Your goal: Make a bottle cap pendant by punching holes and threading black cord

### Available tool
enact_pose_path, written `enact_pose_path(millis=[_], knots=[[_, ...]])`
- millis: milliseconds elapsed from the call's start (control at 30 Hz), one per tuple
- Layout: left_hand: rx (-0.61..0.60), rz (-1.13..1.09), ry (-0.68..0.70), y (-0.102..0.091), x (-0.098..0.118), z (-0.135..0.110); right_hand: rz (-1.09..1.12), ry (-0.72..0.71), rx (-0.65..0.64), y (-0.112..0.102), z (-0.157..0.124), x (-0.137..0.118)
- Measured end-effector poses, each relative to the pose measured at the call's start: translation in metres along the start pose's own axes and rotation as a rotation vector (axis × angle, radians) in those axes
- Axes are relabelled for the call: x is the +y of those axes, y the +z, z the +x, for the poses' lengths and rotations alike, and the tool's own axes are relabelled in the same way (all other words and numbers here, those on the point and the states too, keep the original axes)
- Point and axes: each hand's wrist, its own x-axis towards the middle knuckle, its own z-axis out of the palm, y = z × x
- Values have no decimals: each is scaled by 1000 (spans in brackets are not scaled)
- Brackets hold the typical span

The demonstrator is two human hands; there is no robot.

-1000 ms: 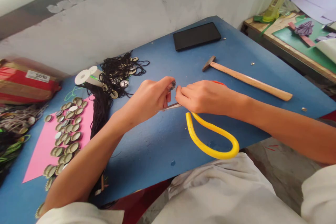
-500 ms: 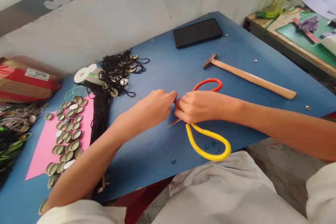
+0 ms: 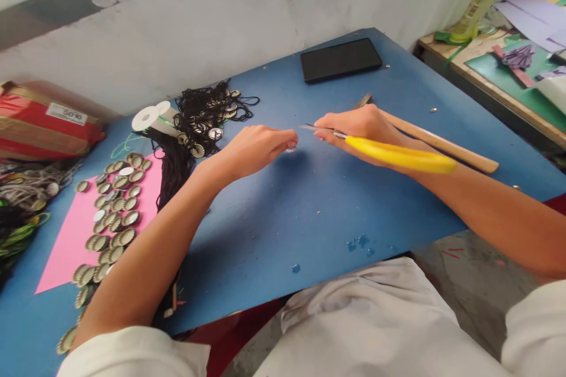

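Observation:
Between the fingertips of my left hand is a bottle cap, its crimped edge showing below the thumb. My right hand is closed around a pair of scissors. Their yellow handle lies along my wrist, and the blade points left toward the cap, with a small gap between them. The red handle is hidden. Behind my right hand lies a hammer, its head partly covered by the hand. Both hands are over the blue table.
Many bottle caps lie on pink paper at the left. Behind them are black cords with caps and white spools. A phone lies at the back. A red taped box stands far left, a bottle far right.
My hands have moved apart. The scissors have swung from low and spread beneath my right hand to raised along the wrist. The cap now shows in my left fingers.

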Motion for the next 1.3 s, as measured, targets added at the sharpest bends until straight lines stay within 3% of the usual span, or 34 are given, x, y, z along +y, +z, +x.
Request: enact_pose_path(millis=[67, 133, 233, 367, 500, 667, 733, 800, 867, 900, 1033, 1167, 1300], knots=[[-33, -114, 60, 3, -4, 2, 153, 113, 47, -1, 1, 1], [-51, -134, 1, 3, -5, 2, 263, 176, 80, -1, 2, -2], [-29, -25, -132, 0, -3, 1, 382, 229, 125, -1, 4, -7], [-40, 68, -174, 4, 9, 2, 500, 265, 184, -4, 9, -12], [18, -22, -153, 17, 15, 6, 575, 259, 249, -8, 12, -13], [47, -258, -25, 23, 21, 7, 657, 272, 239, -6, 12, -12], [144, -270, -22, 18, 32, 3, 726, 299, 244, -2, 12, -11], [388, -257, -33, 10, 50, -5, 837, 359, 278, 1, 11, -11], [602, -180, 45, 3, 69, -14, 970, 441, 313, 3, 12, -13], [636, -99, 144, 1, 79, -18, 1039, 495, 326, 4, 12, -16], [607, 333, 588, 11, 103, -21, 1286, 762, 401, 2, 14, -31], [642, 497, 650, 26, 105, -16, 1402, 932, 420, 5, 16, -42], [623, 275, 619, 10, 99, -24, 1473, 1001, 194, 14, 14, -38]])
